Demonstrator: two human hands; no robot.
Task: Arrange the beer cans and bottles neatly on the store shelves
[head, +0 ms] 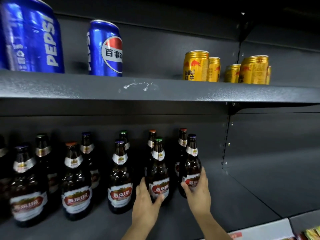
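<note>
Two upright brown beer bottles with red-and-white labels stand on the lower shelf (225, 201), the left hand (145, 203) gripping the green-capped bottle (158, 170), the right hand (199, 191) gripping the purple-capped bottle (190, 163).

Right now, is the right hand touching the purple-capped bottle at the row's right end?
Touching. The head view shows the right hand wrapped around the purple-capped bottle, thumb on its label and fingers curled behind its right side.

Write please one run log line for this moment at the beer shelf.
left hand: grips green-capped beer bottle | right hand: grips purple-capped beer bottle | both upright on lower shelf
</note>
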